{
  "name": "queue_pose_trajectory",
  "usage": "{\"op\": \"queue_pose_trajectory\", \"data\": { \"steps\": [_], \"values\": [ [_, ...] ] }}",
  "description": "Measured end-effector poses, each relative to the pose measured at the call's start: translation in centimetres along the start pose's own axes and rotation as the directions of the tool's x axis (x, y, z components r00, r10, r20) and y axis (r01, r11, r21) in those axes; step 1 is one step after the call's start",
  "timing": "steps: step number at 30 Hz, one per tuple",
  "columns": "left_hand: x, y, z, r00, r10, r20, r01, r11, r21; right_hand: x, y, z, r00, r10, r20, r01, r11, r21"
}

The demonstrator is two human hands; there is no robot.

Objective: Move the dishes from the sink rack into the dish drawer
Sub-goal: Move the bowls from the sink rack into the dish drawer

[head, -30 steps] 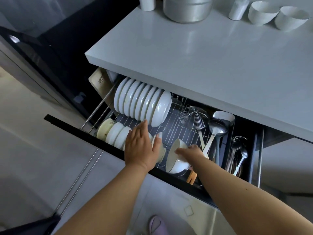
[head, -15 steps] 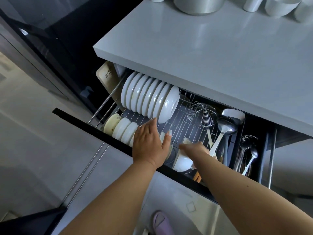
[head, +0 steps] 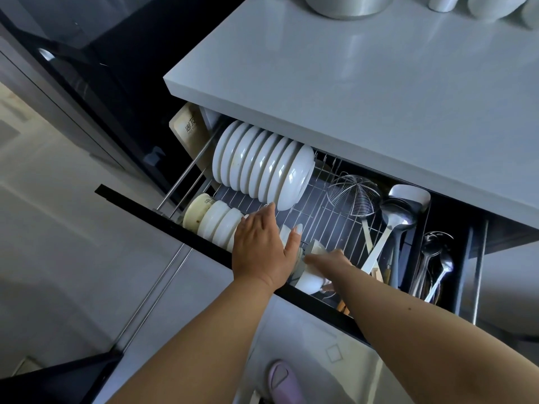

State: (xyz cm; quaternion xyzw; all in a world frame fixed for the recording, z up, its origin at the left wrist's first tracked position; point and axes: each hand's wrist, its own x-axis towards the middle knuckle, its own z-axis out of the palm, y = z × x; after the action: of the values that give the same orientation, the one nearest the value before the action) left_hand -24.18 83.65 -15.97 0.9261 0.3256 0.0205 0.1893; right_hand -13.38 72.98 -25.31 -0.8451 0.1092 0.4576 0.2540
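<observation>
We see white bowls (head: pixel 221 221) and plates (head: pixel 262 167) standing on edge in rows in the open drawer (head: pixel 329 217).

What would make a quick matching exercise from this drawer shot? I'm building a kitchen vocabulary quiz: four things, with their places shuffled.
Things:
1. plates
2. wire skimmer
3. cutting board
4. small bowls

Places:
A. far left end of the drawer
B. front row, beside the left hand
C. back row, standing on edge
D. right of the plates, beside the ladle

Pairs: 1-C, 2-D, 3-A, 4-B
</observation>
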Motion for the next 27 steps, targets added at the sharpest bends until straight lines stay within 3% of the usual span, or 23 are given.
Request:
{"op": "queue_pose_trajectory", "data": {
  "steps": [14,20,27],
  "values": [
    [0.0,0.4,-0.3,1.000,-0.013,0.019,0.013,1.000,0.005,0.0,0.4,-0.4,0.995,-0.044,0.085,0.049,0.996,-0.068],
    [0.1,0.6,-0.4,0.999,0.001,0.045,-0.003,0.998,0.060,-1.6,-0.2,-1.8,0.997,-0.082,0.002,0.082,0.991,-0.105],
    [0.2,0.7,-0.3,0.997,-0.009,0.073,0.003,0.997,0.079,-4.2,-0.8,-4.7,0.955,-0.288,-0.070,0.296,0.941,0.164]
  ]
}}
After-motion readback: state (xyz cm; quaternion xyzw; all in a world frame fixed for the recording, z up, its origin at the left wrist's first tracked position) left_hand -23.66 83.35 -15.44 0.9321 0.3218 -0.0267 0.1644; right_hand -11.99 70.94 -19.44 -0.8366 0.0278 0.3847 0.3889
